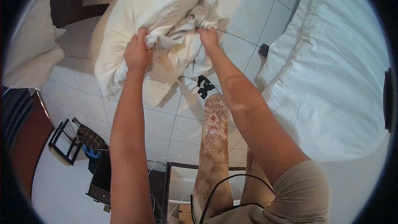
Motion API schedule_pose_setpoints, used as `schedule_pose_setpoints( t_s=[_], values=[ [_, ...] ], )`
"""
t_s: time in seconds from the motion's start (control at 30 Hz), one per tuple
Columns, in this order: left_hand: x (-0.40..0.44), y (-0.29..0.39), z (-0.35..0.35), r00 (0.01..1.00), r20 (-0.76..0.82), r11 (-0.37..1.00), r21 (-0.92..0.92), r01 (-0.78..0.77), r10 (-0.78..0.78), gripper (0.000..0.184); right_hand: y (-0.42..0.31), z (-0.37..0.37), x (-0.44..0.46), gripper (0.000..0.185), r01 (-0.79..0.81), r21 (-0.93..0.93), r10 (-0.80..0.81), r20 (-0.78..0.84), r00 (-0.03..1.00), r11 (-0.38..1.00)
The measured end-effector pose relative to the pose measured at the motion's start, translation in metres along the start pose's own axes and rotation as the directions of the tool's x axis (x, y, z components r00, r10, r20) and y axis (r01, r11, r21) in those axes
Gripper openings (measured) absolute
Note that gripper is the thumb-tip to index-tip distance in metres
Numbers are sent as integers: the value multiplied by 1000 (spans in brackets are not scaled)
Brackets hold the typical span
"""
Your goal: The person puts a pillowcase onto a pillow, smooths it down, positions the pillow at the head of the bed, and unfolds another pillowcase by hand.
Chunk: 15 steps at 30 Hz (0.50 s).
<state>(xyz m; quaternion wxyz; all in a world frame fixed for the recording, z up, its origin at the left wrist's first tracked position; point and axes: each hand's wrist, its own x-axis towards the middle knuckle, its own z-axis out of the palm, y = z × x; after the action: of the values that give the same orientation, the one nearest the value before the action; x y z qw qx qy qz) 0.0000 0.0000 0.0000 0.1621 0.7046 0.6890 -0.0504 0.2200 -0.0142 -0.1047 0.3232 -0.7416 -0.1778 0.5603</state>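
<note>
A large cream pillow hangs over the tiled floor at the top, with bunched cream cloth gathered at its near side. My left hand is closed on the cloth at the pillow's edge. To its right, my right hand is closed on a fold of the same bunched cloth. The fingertips of both hands are partly hidden in the folds. Loose cloth hangs down between and below my hands.
A bed or mattress with a white sheet fills the right side. Light tiles cover the floor. Another cream cloth hangs at the left. A black item lies near my leg; a black-framed object stands lower left.
</note>
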Motion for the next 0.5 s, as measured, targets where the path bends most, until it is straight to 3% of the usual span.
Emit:
schedule_pose_setpoints(
  t_s=[0.07, 0.13, 0.2, 0.27, 0.3, 0.37, 0.43, 0.5],
  values=[
    [-9, -5, -1, 995, -96, 987, -164, -9, -7, 51, 9, 3, -8, 35, -39, -40, 39, 6, 999, 998],
    [-34, 11, -58, 988, -135, 982, -183, 49, -75, 45, 0, -13, -52, 26, -67, 68, 64, 37, 997, 995],
    [-52, 11, -96, 977, -163, 969, -224, 102, -140, 40, -21, -31, -107, 24, -105, 287, 70, 129, 989, 952],
    [-74, 16, -146, 971, -124, 874, -470, 123, -203, 30, -60, -51, -164, 34, -270, 349, 171, 290, 942, 897],
    [-87, 24, -169, 970, -141, 876, -470, 112, -200, 30, -81, -59, -192, 31, -250, 365, 157, 266, 951, 897],
    [-111, 41, -221, 961, -158, 714, -698, 53, -226, 26, -124, -77, -236, 28, -176, 393, 85, 237, 968, 903],
    [-135, 59, -275, 950, -180, 674, -738, 41, -254, 25, -167, -96, -273, 26, -246, 563, 25, 372, 928, 789],
    [-165, 82, -341, 931, -236, 624, -781, -12, -278, 24, -223, -118, -315, 27, -240, 627, -45, 403, 914, 741]
  ],
)
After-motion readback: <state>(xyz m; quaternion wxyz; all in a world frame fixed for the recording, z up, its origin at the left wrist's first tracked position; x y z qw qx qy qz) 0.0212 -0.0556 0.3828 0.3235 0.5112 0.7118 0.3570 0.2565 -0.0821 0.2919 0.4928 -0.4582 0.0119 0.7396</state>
